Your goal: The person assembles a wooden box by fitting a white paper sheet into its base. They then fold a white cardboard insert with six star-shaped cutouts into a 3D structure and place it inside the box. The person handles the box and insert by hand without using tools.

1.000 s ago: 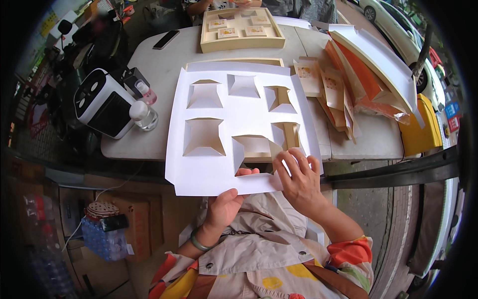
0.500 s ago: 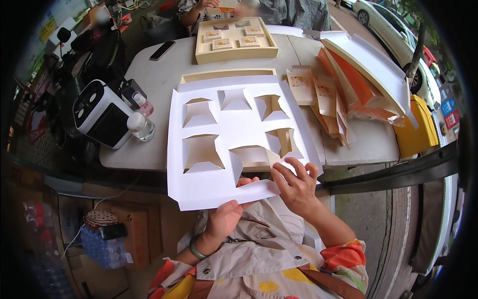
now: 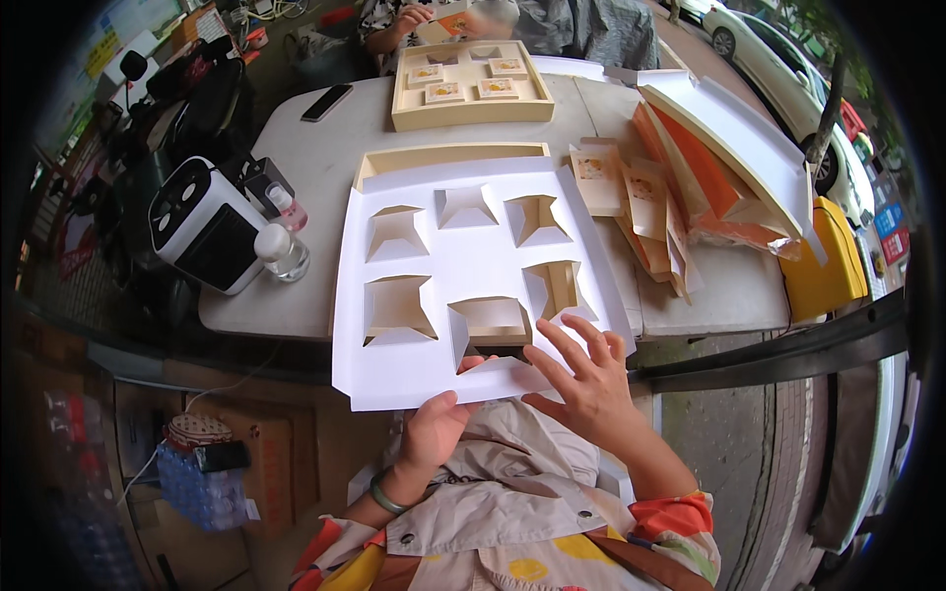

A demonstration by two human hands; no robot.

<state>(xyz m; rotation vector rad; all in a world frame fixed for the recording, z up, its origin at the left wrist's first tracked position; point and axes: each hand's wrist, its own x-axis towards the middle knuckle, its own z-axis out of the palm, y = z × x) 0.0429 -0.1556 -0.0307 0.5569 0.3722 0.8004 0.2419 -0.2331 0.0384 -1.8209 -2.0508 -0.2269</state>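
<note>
A white cardboard insert (image 3: 478, 246) with several cut-out windows and folded flaps lies tilted before me, its far end over a cream box (image 3: 458, 151). My left hand (image 3: 437, 429) grips its near edge, thumb on top and fingers underneath; a fingertip shows through the nearest window. My right hand (image 3: 589, 382) hovers at the near right part of the insert, fingers spread and holding nothing. Beside those fingers, the nearest window has its flaps folded down. Whether a fingertip touches the card is unclear.
Across the table (image 3: 266, 325) stands a filled cream box (image 3: 473, 110), near a person's hand (image 3: 414, 16). Flat printed cartons (image 3: 645, 202) and white-and-orange card sheets (image 3: 729, 138) lie right. Leftward are a black-and-white appliance (image 3: 202, 222), a clear bottle (image 3: 284, 254) and a phone (image 3: 327, 102).
My right hand has come off the flap of the nearest window and its fingers have spread. That window's right flap is now folded down. My left hand keeps its hold.
</note>
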